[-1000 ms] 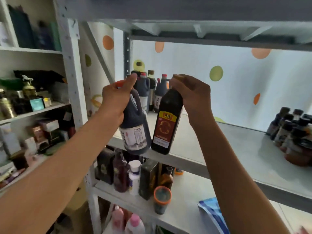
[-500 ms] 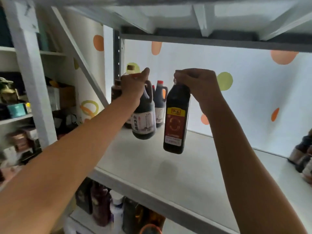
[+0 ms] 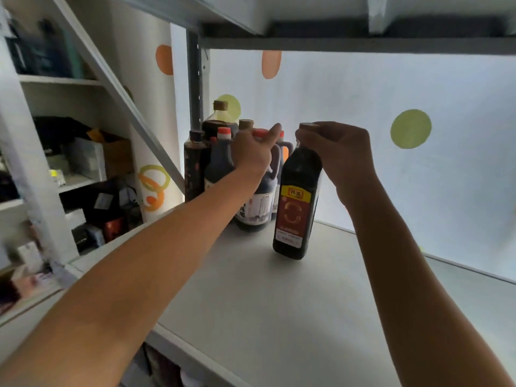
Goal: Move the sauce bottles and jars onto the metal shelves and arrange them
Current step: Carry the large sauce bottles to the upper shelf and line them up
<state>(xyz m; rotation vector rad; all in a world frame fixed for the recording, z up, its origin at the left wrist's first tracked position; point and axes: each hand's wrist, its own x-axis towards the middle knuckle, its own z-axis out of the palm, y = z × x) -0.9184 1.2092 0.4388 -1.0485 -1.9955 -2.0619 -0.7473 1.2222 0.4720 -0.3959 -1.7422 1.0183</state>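
Dark red-labelled bottle [image 3: 296,202] in your right hand [image 3: 339,152], handled jug [image 3: 258,196] in your left hand [image 3: 252,153], both clamped: lower flat, then let go.

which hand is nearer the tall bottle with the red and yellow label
Right. The right hand grips the red-labelled bottle by its top; the left hand holds the handled jug beside it.

Head camera looks forward, close over the metal shelf [image 3: 279,297] (edges perhaps blurred).
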